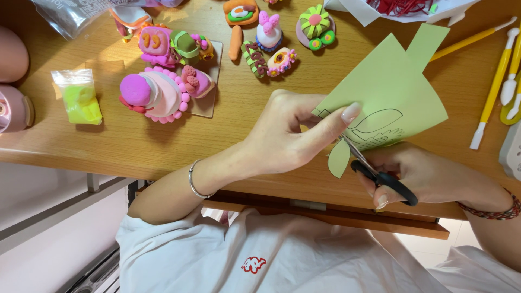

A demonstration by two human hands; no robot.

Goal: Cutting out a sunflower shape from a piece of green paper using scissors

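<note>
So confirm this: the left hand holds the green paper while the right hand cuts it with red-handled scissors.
Not quite. The scissors have black handles, not red, as the head view shows. The rest stands: the left hand holds the green paper while the right hand cuts it.

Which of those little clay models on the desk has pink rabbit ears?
The small white clay figure in the back row, between the orange carrot-like stick and the round piece topped with a green flower. None of the others has ears.

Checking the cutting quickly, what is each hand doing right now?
Left hand: closed, pinching the green paper.
Right hand: closed on the black scissors, blades in the paper.
</note>
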